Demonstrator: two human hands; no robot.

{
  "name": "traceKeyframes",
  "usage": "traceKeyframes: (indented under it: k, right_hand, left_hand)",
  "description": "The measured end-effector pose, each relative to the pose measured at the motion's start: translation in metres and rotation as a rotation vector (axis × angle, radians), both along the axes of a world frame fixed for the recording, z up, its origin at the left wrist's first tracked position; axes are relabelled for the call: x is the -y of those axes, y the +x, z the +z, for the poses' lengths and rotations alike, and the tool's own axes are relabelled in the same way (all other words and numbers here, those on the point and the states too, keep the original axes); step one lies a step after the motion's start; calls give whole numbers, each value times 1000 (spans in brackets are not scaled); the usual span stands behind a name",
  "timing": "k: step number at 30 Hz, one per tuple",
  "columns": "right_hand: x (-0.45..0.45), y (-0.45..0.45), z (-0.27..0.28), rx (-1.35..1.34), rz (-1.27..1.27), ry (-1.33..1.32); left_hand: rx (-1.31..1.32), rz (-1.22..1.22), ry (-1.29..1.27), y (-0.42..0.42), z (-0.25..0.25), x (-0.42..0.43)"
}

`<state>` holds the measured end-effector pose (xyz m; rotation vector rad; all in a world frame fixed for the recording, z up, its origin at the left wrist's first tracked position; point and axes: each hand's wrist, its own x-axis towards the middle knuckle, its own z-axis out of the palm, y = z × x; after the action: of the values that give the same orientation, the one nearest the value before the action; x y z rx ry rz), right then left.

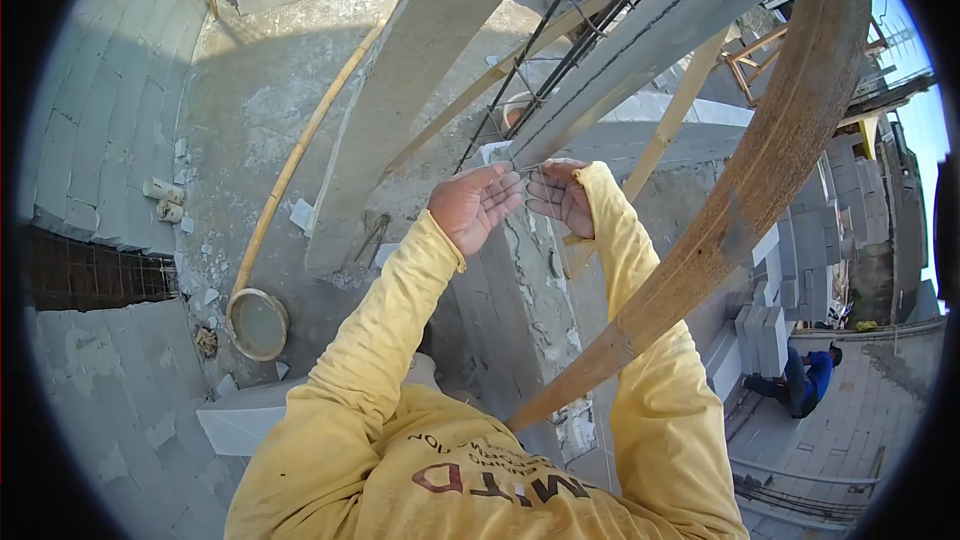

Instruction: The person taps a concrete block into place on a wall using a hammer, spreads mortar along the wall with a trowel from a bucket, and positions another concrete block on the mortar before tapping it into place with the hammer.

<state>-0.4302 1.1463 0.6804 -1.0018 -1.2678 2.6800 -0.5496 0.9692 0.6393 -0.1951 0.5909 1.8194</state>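
My left hand [478, 206] and my right hand [563, 197] are raised close together, fingertips nearly meeting. Both palms are partly turned toward me, with the fingers stretched out and slightly bent. A faint thin line, like string, shows by the fingertips; whether either hand grips it I cannot tell. Below them runs the narrow top of a block wall [545, 305], rough with grey mortar. Just beyond the fingers stands a grey concrete post [640, 50], beside steel reinforcing bars [535, 70]. Yellow sleeves cover both arms.
A thick bamboo pole [745, 200] slants across my right forearm. On the left are a thin bamboo pole [305, 150], a round bucket [257, 324] and rubble on the floor. A person in blue [812, 380] sits low at right, near stacked blocks [765, 338].
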Motion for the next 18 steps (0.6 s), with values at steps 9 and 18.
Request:
traceKeyframes:
  k: [9,18]
  right_hand:
    - [-19,-12,5,76,-10,-157]
    - [-28,-19,12,70,76,-198]
  left_hand:
    - [95,-23,1,-3,6,-5]
    - [199,-33,41,-5,13,-7]
